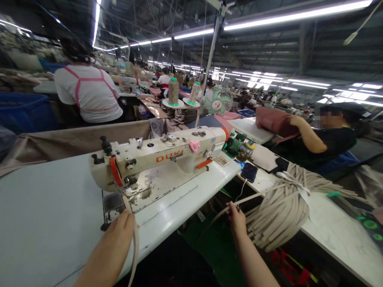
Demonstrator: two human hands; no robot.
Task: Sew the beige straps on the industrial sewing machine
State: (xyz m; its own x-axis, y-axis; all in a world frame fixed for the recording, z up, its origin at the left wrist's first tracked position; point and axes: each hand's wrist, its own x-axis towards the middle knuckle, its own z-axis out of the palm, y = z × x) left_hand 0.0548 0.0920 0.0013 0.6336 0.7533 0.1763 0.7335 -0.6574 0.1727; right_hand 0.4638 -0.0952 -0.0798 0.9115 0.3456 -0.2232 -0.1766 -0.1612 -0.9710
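Note:
A cream sewing machine stands on the white table in front of me. My left hand rests on the table just before the needle plate, fingers closed on a beige strap that hangs down over the table edge. My right hand is off the table's right side, closed on another beige strap that leads out of a tied bundle of beige straps lying over the neighbouring table.
Two thread cones and a small green fan stand behind the machine. A phone and green items lie to its right. One person in black works at the right, another in white stands at the back left. Blue bins sit far left.

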